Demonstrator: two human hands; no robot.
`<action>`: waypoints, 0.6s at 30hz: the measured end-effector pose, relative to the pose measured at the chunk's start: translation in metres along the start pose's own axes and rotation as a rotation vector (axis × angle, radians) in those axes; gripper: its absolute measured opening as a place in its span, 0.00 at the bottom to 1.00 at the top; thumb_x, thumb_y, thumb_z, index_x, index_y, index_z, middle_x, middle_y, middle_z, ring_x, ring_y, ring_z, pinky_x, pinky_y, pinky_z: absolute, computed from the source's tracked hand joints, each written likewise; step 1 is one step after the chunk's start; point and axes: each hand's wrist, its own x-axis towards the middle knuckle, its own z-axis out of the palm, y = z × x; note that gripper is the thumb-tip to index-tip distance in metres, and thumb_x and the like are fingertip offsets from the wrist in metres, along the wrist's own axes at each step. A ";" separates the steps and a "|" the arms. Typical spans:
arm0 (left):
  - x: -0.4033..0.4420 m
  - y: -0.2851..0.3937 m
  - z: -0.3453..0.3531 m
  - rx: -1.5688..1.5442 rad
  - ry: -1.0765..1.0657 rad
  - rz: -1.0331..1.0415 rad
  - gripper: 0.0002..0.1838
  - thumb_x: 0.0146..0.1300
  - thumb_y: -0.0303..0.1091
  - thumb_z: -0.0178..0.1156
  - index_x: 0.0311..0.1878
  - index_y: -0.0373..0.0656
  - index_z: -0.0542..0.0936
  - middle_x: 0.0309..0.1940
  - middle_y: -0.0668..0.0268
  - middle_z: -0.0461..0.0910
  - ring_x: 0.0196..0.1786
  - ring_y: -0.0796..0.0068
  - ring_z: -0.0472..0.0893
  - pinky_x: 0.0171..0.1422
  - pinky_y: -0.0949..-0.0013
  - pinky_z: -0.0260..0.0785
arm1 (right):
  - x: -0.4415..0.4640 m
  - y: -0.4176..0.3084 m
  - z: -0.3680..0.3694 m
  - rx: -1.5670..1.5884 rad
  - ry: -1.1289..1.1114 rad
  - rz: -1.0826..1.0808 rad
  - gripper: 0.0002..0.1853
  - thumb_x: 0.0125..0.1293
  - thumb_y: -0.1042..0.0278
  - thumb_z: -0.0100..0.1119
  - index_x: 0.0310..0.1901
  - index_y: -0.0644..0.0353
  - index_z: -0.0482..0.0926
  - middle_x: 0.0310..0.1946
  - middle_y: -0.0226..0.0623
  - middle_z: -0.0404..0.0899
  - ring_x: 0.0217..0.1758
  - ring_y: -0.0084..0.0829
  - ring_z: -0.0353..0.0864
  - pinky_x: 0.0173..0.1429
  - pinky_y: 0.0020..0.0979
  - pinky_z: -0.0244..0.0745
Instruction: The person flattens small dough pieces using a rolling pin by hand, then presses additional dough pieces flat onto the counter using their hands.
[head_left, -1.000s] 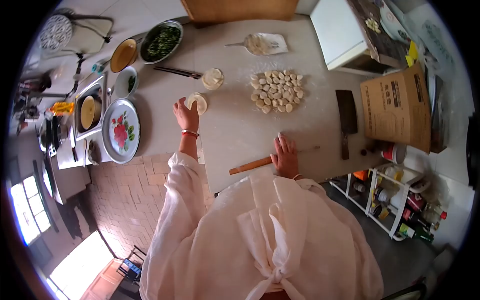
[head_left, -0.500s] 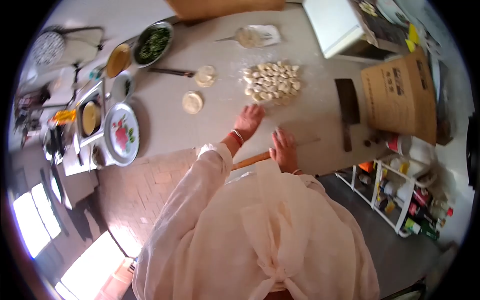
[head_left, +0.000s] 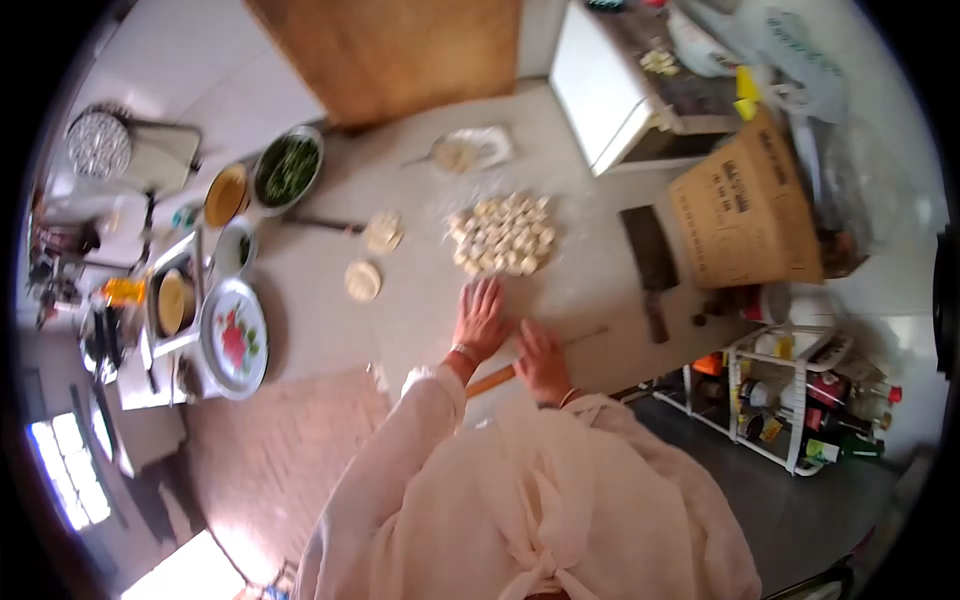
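My left hand (head_left: 480, 322) lies palm down on the table, fingers stretched and slightly apart, its fingertips just short of a cluster of small floury dough pieces (head_left: 503, 232). Whether anything is under its palm is hidden. Close beside it, my right hand (head_left: 542, 365) rests over a wooden rolling pin (head_left: 490, 382), fingers extended past the pin rather than visibly wrapped round it. The pin's thin far end shows to the right of that hand. Left of the cluster are flat round dough wrappers, one alone (head_left: 363, 281) and a small overlapping group (head_left: 383, 232).
A cleaver (head_left: 650, 248) lies to the right, near a cardboard box (head_left: 745, 205). At the back is a flour scoop (head_left: 458, 155). Chopped greens fill a metal bowl (head_left: 289, 172) on the left, above a floral tray (head_left: 234, 340). A bottle rack (head_left: 797, 420) stands lower right.
The camera view has tilted, so the table appears lower and more of the wooden board at the back shows. My left hand's fingers look more spread; my right hand stays at the rolling pin.
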 end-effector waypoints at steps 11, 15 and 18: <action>-0.005 -0.003 0.002 -0.548 0.366 -0.199 0.29 0.71 0.50 0.53 0.65 0.36 0.68 0.65 0.51 0.70 0.70 0.55 0.67 0.74 0.46 0.55 | -0.003 0.010 0.011 -0.120 0.036 -0.348 0.37 0.65 0.43 0.59 0.69 0.59 0.67 0.74 0.43 0.58 0.76 0.37 0.60 0.73 0.55 0.56; -0.015 0.003 -0.021 -1.411 0.283 -0.828 0.24 0.75 0.51 0.49 0.51 0.35 0.76 0.46 0.54 0.82 0.52 0.60 0.82 0.55 0.54 0.75 | -0.023 0.025 0.015 -0.116 0.026 -0.459 0.35 0.66 0.42 0.57 0.67 0.59 0.69 0.74 0.41 0.60 0.77 0.35 0.58 0.76 0.49 0.51; -0.018 -0.008 -0.001 -0.723 0.248 -0.625 0.17 0.67 0.43 0.59 0.47 0.39 0.78 0.42 0.56 0.81 0.50 0.55 0.79 0.54 0.55 0.73 | -0.021 0.028 0.017 -0.169 0.103 -0.503 0.33 0.64 0.47 0.61 0.65 0.57 0.70 0.71 0.39 0.63 0.75 0.35 0.60 0.76 0.48 0.52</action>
